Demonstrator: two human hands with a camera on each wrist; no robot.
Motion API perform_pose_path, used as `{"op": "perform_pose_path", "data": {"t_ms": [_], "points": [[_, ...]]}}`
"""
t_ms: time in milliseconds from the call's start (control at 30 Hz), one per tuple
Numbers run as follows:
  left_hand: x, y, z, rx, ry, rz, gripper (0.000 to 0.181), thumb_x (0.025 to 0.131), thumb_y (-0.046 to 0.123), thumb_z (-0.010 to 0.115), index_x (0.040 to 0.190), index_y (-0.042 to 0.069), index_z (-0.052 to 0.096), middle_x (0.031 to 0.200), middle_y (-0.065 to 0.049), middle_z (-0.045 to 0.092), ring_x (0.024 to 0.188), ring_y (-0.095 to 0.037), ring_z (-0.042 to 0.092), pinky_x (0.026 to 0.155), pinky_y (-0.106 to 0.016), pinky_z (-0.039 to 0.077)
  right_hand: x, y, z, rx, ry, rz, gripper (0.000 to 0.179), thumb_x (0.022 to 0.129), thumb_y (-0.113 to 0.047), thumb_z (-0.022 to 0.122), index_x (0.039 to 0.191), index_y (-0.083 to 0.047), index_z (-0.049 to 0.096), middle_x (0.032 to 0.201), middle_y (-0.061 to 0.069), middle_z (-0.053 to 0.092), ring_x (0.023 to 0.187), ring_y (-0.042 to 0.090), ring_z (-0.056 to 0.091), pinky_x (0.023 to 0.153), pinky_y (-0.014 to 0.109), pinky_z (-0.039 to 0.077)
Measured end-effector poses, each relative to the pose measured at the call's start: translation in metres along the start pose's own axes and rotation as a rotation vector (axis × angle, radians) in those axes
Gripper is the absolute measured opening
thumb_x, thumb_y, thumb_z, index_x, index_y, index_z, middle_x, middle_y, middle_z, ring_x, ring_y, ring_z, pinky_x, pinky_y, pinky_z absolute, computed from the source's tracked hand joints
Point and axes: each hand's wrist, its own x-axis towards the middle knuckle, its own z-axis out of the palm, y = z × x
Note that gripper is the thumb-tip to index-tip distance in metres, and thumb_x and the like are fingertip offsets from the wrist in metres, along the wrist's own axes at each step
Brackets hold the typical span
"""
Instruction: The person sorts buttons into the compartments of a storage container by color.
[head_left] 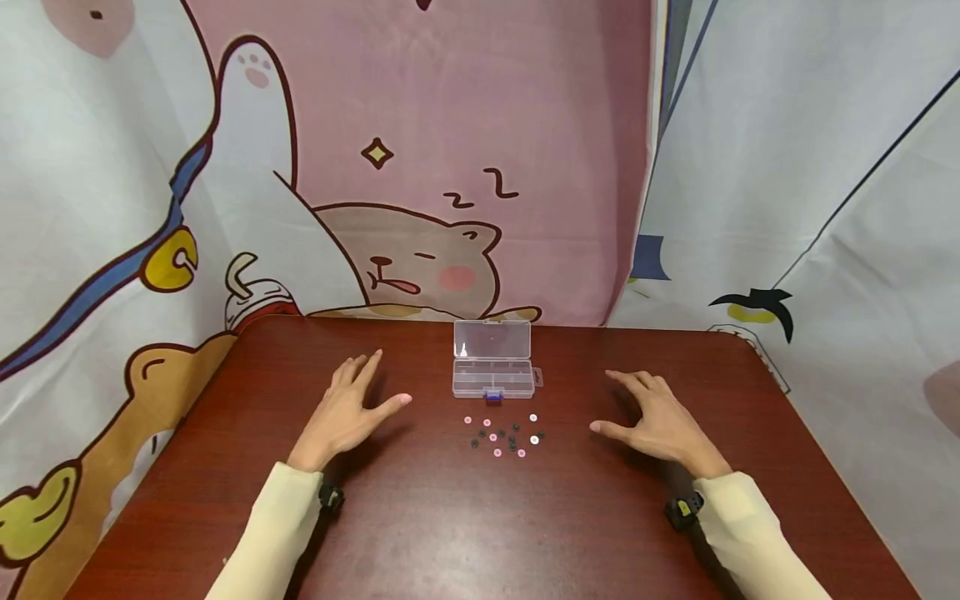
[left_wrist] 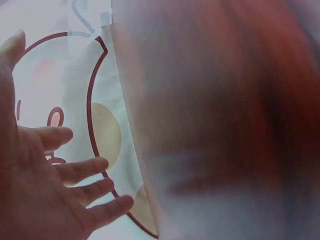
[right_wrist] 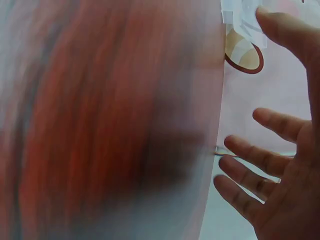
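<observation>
Both wrist views blur the table (head_left: 450, 533). In the head view, the bottom edge crops both sleeves (head_left: 273, 529); the dark pieces (head_left: 512, 448) are too small to identify.

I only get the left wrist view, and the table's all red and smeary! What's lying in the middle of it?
Observer: Small pink pieces, white pieces and dark pieces lie scattered on the table.
Operator: Ooh! Is there a box with them?
Observer: Yes, the head view shows a clear box just beyond them, with a blue latch at its near edge.
Operator: And what's the other hand got?
Observer: Nothing. The right hand is empty, its fingers apart.
</observation>
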Motion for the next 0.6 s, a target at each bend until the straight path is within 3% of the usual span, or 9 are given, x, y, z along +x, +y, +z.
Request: {"op": "perform_pose_path", "data": {"t_ms": [133, 367, 600], "points": [[0.004, 0.004, 0.003, -0.083, -0.024, -0.001, 0.1, 0.086, 0.08, 0.057, 0.164, 0.027, 0.024, 0.164, -0.019, 0.032, 0.154, -0.037, 0.025, 0.114, -0.067, 0.035, 0.003, -0.005, 0.005, 0.048, -0.019, -0.023, 0.097, 0.074, -0.076, 0.076, 0.149, -0.02, 0.053, 0.131, 0.008, 0.059, 0.123, 0.028, 0.051, 0.1, 0.058, 0.048], [0.011, 0.014, 0.008, -0.217, -0.083, 0.004, 0.097, 0.086, 0.077, 0.062, 0.163, 0.028, 0.03, 0.162, -0.018, 0.034, 0.151, -0.037, 0.031, 0.114, -0.067, 0.035, 0.007, -0.016, 0.012, 0.128, -0.05, -0.071, 0.09, 0.075, -0.066, 0.082, 0.147, -0.019, 0.055, 0.117, 0.005, 0.061, 0.107, 0.023, 0.058, 0.091, 0.046, 0.051], [0.021, 0.021, 0.015, -0.306, -0.085, 0.042, 0.09, 0.087, 0.067, 0.07, 0.158, 0.022, 0.04, 0.155, -0.012, 0.049, 0.143, -0.036, 0.044, 0.11, -0.058, 0.045, 0.012, -0.029, 0.019, 0.196, -0.069, -0.153, 0.084, 0.077, -0.054, 0.086, 0.146, -0.016, 0.055, 0.11, 0.003, 0.063, 0.094, 0.017, 0.058, 0.082, 0.037, 0.052]]}}
